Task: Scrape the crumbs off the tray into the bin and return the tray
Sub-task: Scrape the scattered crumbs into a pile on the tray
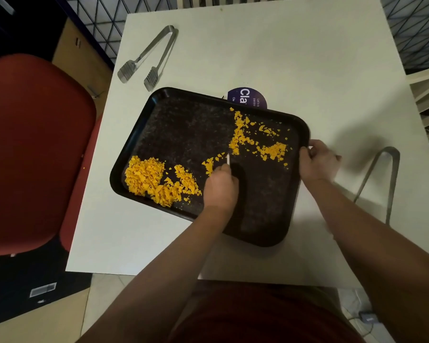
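Black tray (178, 125) gripped by right hand (318, 160); left hand (220, 184) pinches one white scraper (228, 159); two tongs (148, 54) nearby.

On the white desk (270, 58) a black tray (183, 125) strewn with orange crumbs (146, 178) is gripped at its right rim by the right hand (319, 162), while the left hand (220, 184) holds a thin white scraper (228, 160) over it, with metal tongs (149, 55) lying at the far left.
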